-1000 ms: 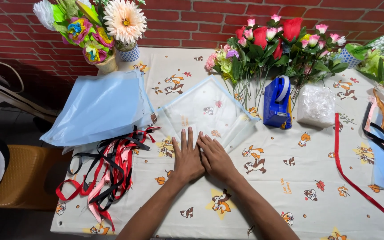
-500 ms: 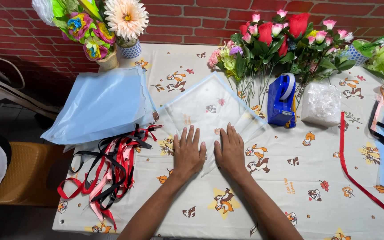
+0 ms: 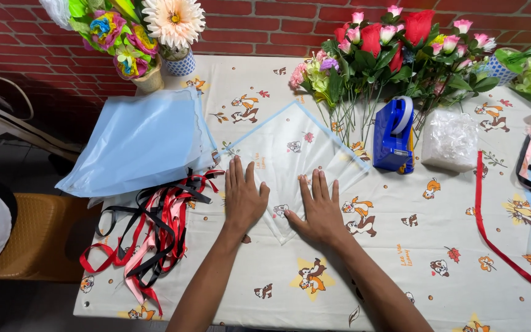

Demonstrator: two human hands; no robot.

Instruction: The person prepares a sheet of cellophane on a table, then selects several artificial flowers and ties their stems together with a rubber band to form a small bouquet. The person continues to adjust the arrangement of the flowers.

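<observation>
A clear wrapping sheet with a pale blue border (image 3: 293,144) lies flat on the printed tablecloth (image 3: 351,270). My left hand (image 3: 243,195) rests palm down on the sheet's near left part, fingers together and pointing away. My right hand (image 3: 321,208) presses flat on its near right part, fingers spread a little. Both hands hold nothing. They lie a short gap apart.
A stack of light blue sheets (image 3: 139,141) lies at left, with tangled red, black and pink ribbons (image 3: 149,237) below it. Artificial flowers (image 3: 394,49), a blue tape dispenser (image 3: 394,135), a clear plastic bundle (image 3: 450,140) and a red ribbon (image 3: 493,237) sit at right. Flower pots (image 3: 155,37) stand far left.
Both hands have slid forward and apart over the clear sheet, from side by side near its tip to flat on its lower part.
</observation>
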